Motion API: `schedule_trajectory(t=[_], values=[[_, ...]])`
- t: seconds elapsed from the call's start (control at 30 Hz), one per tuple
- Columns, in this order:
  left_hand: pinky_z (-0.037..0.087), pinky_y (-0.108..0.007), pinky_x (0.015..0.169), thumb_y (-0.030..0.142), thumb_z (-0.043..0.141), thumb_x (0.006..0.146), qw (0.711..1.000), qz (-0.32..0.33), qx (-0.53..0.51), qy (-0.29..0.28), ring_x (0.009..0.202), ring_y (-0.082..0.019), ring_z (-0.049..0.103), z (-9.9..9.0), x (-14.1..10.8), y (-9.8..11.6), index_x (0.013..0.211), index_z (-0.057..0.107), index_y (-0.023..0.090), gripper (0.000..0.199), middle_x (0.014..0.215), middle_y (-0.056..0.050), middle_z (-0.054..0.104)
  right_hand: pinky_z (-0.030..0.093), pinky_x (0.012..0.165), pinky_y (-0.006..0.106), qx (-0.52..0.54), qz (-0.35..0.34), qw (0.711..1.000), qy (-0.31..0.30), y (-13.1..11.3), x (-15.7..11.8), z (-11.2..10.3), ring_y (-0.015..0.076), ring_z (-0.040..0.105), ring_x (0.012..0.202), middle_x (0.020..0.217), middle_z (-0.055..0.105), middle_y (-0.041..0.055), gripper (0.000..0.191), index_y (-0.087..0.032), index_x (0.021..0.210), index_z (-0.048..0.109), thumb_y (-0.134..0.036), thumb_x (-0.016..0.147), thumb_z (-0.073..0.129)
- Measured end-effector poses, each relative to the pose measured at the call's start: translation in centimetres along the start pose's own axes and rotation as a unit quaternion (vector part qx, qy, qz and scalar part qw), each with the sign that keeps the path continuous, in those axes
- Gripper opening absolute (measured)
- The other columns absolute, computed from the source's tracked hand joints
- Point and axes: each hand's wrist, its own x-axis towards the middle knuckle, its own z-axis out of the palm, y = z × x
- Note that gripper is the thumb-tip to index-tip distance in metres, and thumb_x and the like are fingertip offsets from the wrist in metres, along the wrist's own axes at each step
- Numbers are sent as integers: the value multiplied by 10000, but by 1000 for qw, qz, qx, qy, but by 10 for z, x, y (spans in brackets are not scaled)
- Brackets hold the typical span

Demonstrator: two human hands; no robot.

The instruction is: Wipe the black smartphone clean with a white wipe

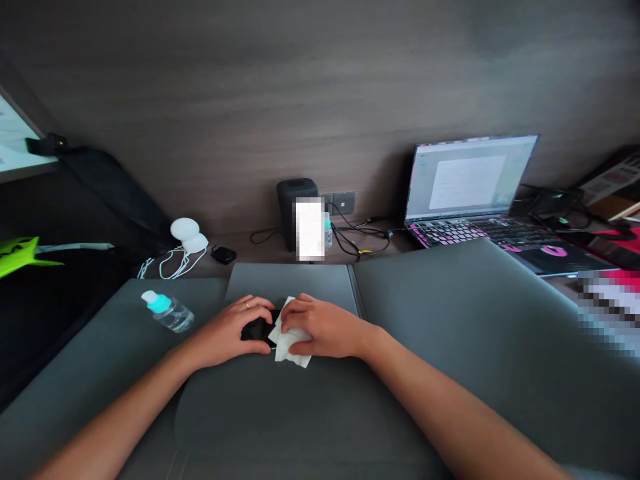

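Observation:
A black smartphone (257, 331) lies flat on a grey mat in front of me. My left hand (240, 331) grips it by its long edges, thumb on the near side and fingers on the far side. A white tissue (291, 343) covers the phone's right end. My right hand (317, 327) clasps the tissue between thumb and curled fingers and presses it over the phone. Left of my hands, a clear spray bottle (173, 313) with a turquoise collar lies on its side.
An open laptop (467, 180) stands at the back right. A black speaker (286, 213), loose cables (367, 233) and a white round-headed device (189, 235) line the wall. The grey mat (450, 320) has a raised seam at its middle. A black bag (45, 300) is at left.

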Motion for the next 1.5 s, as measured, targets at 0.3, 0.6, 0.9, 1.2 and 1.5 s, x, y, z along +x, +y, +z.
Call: schedule_trajectory(t=[0.3, 0.6, 0.9, 1.2, 1.5], values=[[380, -476, 1066, 352, 727, 839, 1000, -13, 5, -3, 1235, -277, 511, 5, 3, 2, 1066, 600, 289, 267, 1361, -36, 547, 432, 972, 355, 5, 1, 1000, 10, 2, -3, 0, 210, 568, 1022, 1104, 635, 102, 251, -130, 1062, 679, -262, 851, 707], [417, -452, 1040, 329, 754, 791, 1000, -9, 9, -5, 1253, -298, 491, 5, 1, 2, 1117, 587, 298, 368, 1385, -35, 525, 417, 988, 340, 11, -1, 1000, 15, 2, -2, 3, 202, 576, 1039, 1086, 645, 93, 208, -129, 1035, 682, -254, 869, 695], [388, -471, 1070, 366, 737, 809, 1000, -4, 21, 3, 1273, -313, 489, 8, -1, -2, 1117, 604, 303, 341, 1405, -30, 523, 418, 962, 361, 6, 18, 1000, 5, 4, -3, 1, 219, 555, 1036, 1105, 622, 84, 270, -153, 1066, 664, -271, 833, 732], [419, -440, 1037, 334, 724, 813, 1000, -2, 11, 1, 1239, -295, 505, 6, 1, 3, 1079, 588, 288, 302, 1376, -32, 539, 427, 958, 363, 1, 21, 1000, 7, 4, -2, 2, 216, 546, 1014, 1116, 607, 94, 332, -142, 1087, 662, -297, 808, 757], [465, -383, 969, 297, 747, 757, 1000, 6, 4, 3, 1191, -283, 536, 4, 2, 9, 1036, 597, 281, 317, 1301, -29, 578, 428, 946, 369, 8, 20, 1000, 7, 0, -2, 2, 217, 551, 1000, 1116, 608, 85, 311, -172, 1070, 671, -321, 810, 756]])
